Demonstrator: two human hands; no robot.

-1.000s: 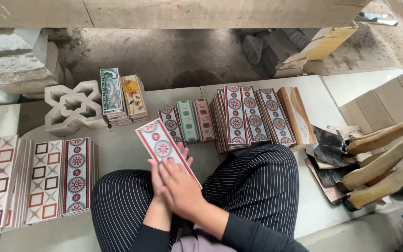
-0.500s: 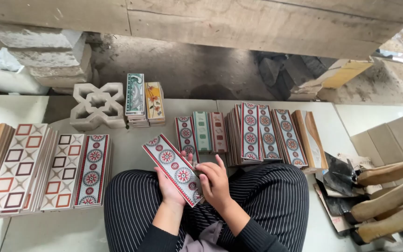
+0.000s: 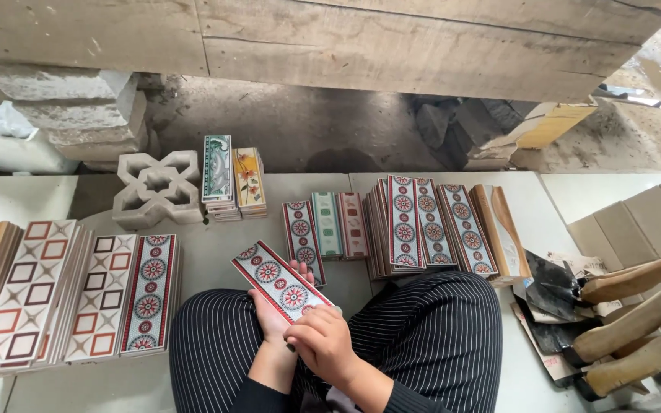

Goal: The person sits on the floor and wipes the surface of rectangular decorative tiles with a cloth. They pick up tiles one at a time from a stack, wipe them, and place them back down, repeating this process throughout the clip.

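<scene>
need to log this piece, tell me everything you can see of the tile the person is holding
The tile is a long narrow rectangle, glazed ceramic by its look, white with red edge bands and a row of round red-and-teal flower medallions. It is face up and slanted, far end up-left, above the lap. The left hand supports it from beneath, fingertips showing past its far edge; the right hand covers its near end. No chips visible.

Bkgd as I see it: pale slab floor [image 3: 216, 245] w/ seams; dirt ground [image 3: 307, 115] beyond; big timber beam [image 3: 392, 38] across top; grey stone blocks [image 3: 78, 107] upper left; daylight.
</scene>
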